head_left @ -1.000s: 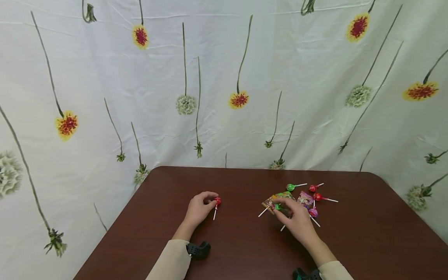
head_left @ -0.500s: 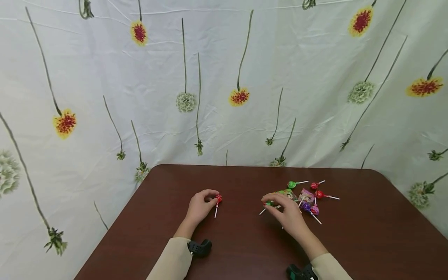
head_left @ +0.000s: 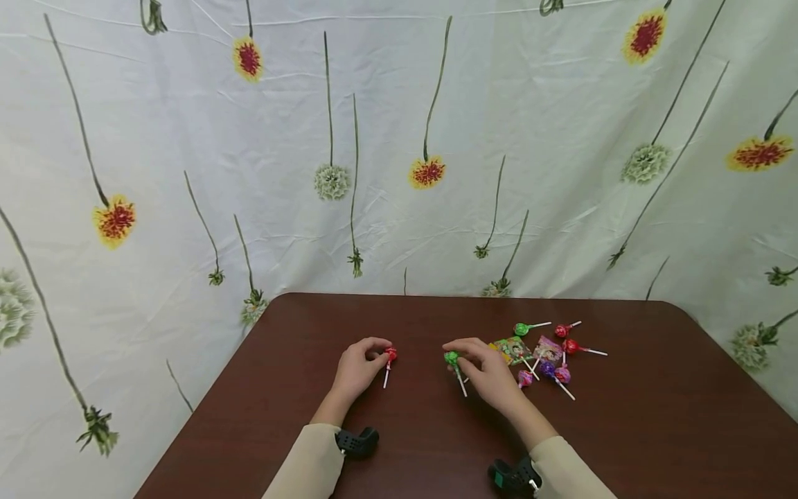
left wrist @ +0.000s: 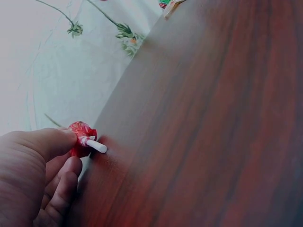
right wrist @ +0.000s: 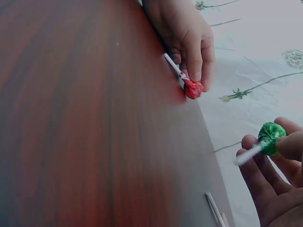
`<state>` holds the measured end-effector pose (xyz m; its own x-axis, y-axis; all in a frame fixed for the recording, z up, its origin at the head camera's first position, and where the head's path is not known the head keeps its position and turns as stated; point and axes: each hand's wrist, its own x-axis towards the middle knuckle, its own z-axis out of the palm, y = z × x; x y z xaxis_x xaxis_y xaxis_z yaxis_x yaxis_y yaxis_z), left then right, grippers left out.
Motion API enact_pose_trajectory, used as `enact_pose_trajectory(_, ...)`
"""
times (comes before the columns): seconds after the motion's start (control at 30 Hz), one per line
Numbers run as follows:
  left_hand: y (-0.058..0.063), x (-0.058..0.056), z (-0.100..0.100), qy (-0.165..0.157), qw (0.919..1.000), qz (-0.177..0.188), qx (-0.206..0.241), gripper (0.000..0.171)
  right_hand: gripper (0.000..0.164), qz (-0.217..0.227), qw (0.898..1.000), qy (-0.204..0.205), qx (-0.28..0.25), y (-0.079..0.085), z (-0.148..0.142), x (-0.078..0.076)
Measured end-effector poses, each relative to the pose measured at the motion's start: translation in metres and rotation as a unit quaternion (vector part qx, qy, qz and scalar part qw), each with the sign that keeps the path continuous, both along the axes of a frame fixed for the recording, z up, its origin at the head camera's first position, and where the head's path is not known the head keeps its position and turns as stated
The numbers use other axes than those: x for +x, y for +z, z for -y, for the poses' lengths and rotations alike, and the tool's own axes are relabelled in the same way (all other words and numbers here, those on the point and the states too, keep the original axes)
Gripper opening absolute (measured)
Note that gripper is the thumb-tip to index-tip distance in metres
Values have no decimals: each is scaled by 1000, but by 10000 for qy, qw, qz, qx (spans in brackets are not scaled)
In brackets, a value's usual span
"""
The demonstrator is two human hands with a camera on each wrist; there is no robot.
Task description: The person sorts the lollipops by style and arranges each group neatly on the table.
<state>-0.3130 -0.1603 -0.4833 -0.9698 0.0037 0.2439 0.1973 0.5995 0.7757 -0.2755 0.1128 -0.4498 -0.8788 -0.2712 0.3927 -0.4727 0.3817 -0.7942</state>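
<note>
My left hand [head_left: 357, 371] pinches the wrapped candy head of a red lollipop [head_left: 390, 354] between thumb and fingers. Its white stick points toward me, and the left wrist view shows the red wrapper [left wrist: 81, 130] by the thumb tip. To the right, my right hand [head_left: 489, 378] pinches a green lollipop [head_left: 451, 357] by its head, the stick slanting down toward me. In the right wrist view the green wrapper [right wrist: 271, 137] sits between thumb and fingers. Behind the right hand lie a green packet [head_left: 516, 350] and a pink lollipop [head_left: 526, 378], partly hidden.
Right of my right hand, a loose group holds a pink packet [head_left: 547, 349], a purple lollipop [head_left: 547, 369], another green lollipop [head_left: 521, 329] and red lollipops [head_left: 570, 346]. The brown table [head_left: 399, 443] ends at the back before a flower-printed cloth [head_left: 386, 229].
My right hand has carried the green lollipop left, away from the candy group, uncovering the green packet and pink lollipop. The left hand stays in place with the red lollipop.
</note>
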Motion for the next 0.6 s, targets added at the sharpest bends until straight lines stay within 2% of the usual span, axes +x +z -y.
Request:
enact_pose_trajectory(0.2,-1,-1,0,20,10000,58,-17,18,27,509,9986,-79,-70,-5,14,-6)
enact_pose_trajectory(0.33,0,-2,0,38,10000,86,17,18,26,674,9974,-95,-221,-8,26,-9)
enact_pose_trajectory(0.6,2,-1,-1,39,10000,12,-49,17,23,428,9980,-468,-36,-16,49,-18)
